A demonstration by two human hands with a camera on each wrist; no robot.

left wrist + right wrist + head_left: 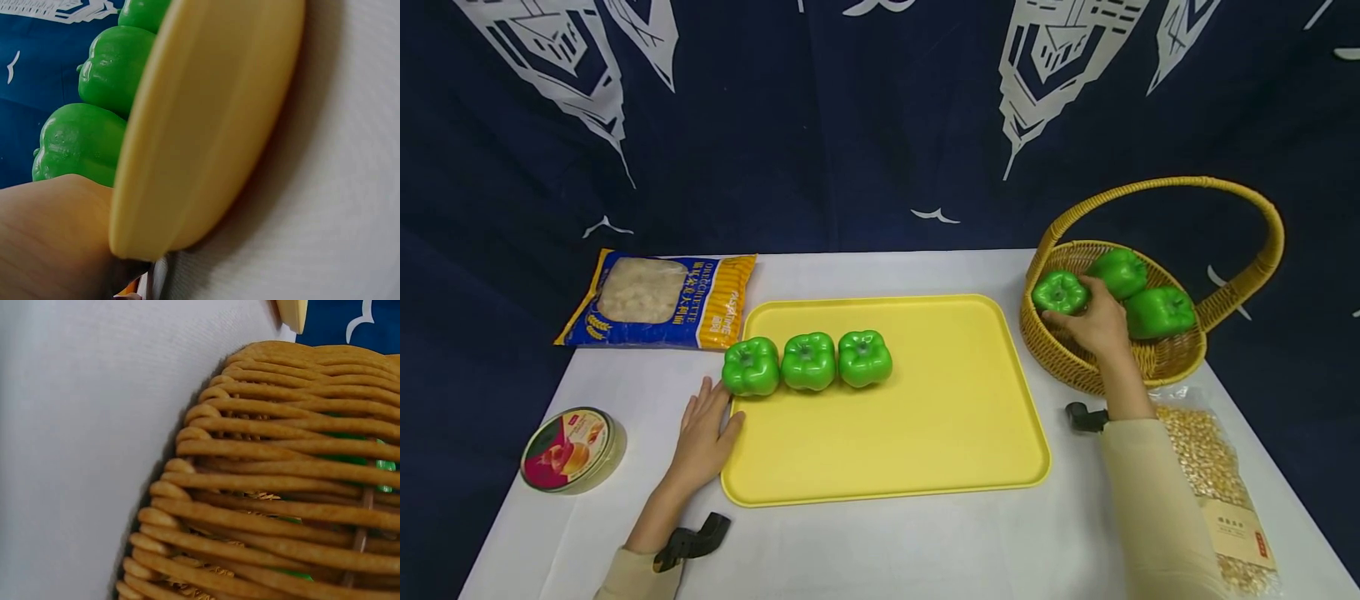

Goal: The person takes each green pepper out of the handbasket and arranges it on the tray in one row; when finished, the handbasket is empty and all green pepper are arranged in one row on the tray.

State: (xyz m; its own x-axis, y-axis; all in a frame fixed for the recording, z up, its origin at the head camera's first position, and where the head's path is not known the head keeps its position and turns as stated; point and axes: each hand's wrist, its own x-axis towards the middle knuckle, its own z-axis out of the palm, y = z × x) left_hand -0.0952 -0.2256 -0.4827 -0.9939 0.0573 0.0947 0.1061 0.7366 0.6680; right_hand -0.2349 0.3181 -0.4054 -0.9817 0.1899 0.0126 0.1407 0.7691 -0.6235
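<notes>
Over the wicker basket (1067, 371), my right hand (1096, 321) grips a green bell pepper (1060, 292) at the basket's left side. Two more peppers, one toward the back (1117, 273) and one at the right (1161, 313), lie in the basket. My left hand (703, 437) rests at the left edge of the yellow tray (925, 442), fingers extended, fingertips close to the leftmost of three bell peppers (750, 367) in a row there. In the left wrist view, the tray's side (206, 125) partly covers the peppers (81, 140). Basket weave (281, 450) fills much of the right wrist view, hiding the hand.
A blue and yellow pasta bag (655, 300) lies behind the tray's left corner. The round can (572, 450) stands left of my left hand. Beneath my right forearm's outer side lies a bag of corn kernels (1213, 492). The basket's tall handle (1195, 182) arches above its rim.
</notes>
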